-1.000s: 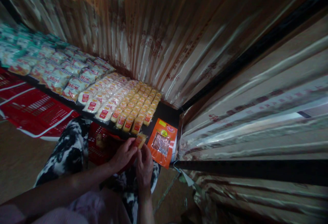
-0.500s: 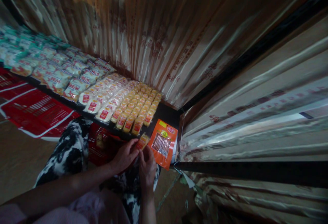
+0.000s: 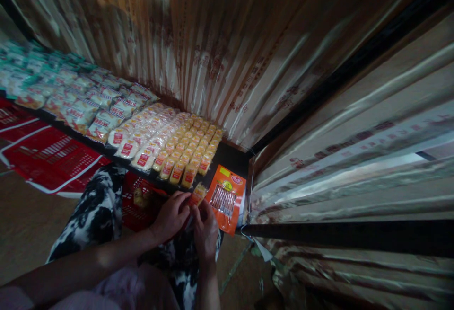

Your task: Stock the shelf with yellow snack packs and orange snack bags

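Note:
Between my two hands is a small yellow snack packet (image 3: 198, 194) with a red label, in clear wrapping. My left hand (image 3: 173, 216) pinches it from the left side. The fingers of my right hand (image 3: 206, 228) close on its lower right edge. Just beyond it, rows of similar yellow snack packets (image 3: 191, 146) stand close together on a dark shelf (image 3: 232, 156). To the right of my hands lies an orange flat pouch (image 3: 227, 199) with a clear window showing brown sticks.
White wrapped snack packets (image 3: 144, 157) and larger pale bags (image 3: 104, 123) line the shelf leftward, with green bags (image 3: 21, 80) at the far end. Red baskets (image 3: 53, 151) sit below on the left. Plastic-wrapped stacks (image 3: 220, 54) and dark metal bars (image 3: 354, 239) border the shelf.
Both hands stay at nearly the same spot with the yellow snack packet. The right fingers have shifted slightly, and the view has moved a little.

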Available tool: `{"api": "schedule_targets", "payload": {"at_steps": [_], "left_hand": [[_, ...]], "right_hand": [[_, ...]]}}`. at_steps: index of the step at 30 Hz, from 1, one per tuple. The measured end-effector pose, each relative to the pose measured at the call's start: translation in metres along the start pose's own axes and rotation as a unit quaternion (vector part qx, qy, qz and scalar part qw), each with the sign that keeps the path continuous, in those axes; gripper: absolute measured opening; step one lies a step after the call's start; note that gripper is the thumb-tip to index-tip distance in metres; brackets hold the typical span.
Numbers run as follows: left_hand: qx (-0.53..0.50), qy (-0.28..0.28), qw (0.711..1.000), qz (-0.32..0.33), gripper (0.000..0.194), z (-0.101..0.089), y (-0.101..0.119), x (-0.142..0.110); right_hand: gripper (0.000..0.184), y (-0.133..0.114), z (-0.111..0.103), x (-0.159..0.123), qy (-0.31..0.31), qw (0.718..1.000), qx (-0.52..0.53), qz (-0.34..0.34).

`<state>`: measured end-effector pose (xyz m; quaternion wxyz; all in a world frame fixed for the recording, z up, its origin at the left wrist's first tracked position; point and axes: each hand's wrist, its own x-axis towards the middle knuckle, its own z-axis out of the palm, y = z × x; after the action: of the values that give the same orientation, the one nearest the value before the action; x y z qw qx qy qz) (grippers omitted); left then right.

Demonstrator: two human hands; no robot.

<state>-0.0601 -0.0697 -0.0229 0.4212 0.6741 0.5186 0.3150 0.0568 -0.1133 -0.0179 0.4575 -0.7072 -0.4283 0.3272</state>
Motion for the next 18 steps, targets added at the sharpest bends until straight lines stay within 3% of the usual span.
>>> {"api": "schedule_targets", "payload": {"at_steps": [7, 18], "left_hand": [[0.012, -0.003, 1.000, 0.006, 0.039, 0.001, 0.004, 0.000], [-0.067, -0.032, 0.996, -0.052, 0.047, 0.010, -0.005, -0.001]], "right_hand": [[0.030, -0.002, -0.003, 0.009, 0.026, 0.999, -0.014, -0.022], [0.033, 0.016, 0.003, 0.018, 0.052, 0.994, -0.074, -0.062]]}}
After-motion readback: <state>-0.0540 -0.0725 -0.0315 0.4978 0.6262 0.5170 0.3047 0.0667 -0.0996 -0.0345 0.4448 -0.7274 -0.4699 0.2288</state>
